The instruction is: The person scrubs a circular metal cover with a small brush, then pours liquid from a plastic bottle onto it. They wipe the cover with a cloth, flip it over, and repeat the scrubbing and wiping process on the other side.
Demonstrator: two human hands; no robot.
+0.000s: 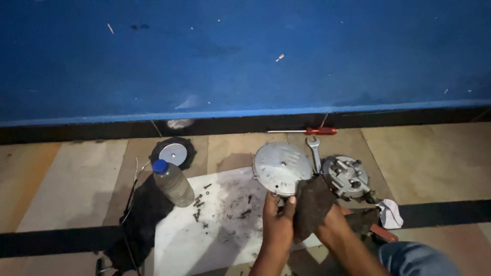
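A round grey metal cover [282, 167] is tilted up over a white sheet [220, 225] on the floor. My left hand [278, 219] grips its lower edge, thumb up against the rim. Beside it, my right hand [327, 222] presses a dark dirty rag [311, 205] against the cover's lower right side. Most of the right hand is hidden under the rag.
A plastic bottle with a blue cap [172, 182] stands on the sheet's left edge, with several small screws [198, 204] beside it. A black-rimmed disc [173, 152], a spanner [314, 151], a red-handled screwdriver [307, 131] and a metal housing [347, 177] lie near the blue wall.
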